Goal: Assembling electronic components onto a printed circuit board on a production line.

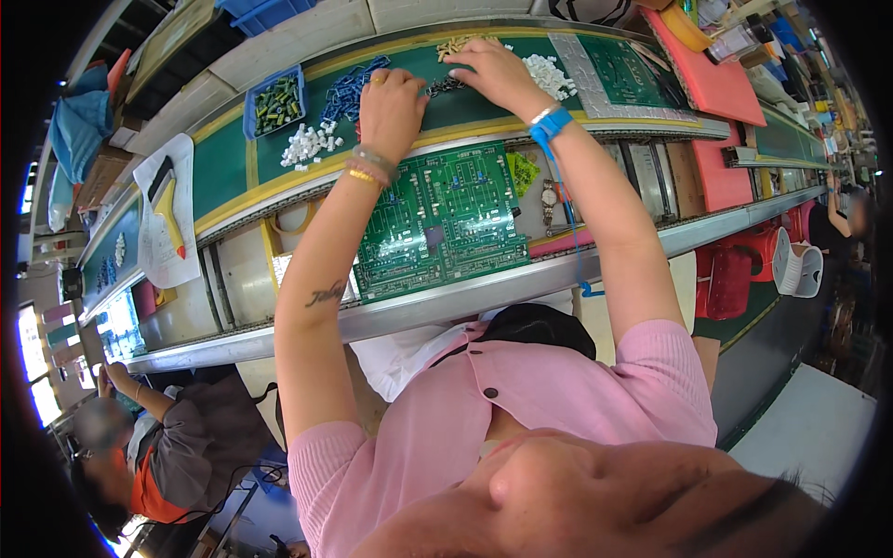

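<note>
My left hand (391, 107) reaches over the conveyor between blue parts (351, 93) and a pile of small dark parts (445, 86). Its fingers are bent together, and whatever they hold is hidden. To its right, my right hand (498, 74) extends its fingers over a heap of tan parts (456, 46), thumb apart from them. A blue wrist strap (551, 125) with a cord is around my right wrist. Between my forearms and nearer to me lies a green circuit board (446, 214), with some small blue parts fitted on it.
White connectors lie in one pile (312, 144) on the left and another (549, 77) on the right. A blue bin (274, 100) holds green cylindrical parts. A yellow-handled brush (167, 209) rests on paper. A wristwatch (549, 200) lies beside the board. Another person (177, 446) sits at left.
</note>
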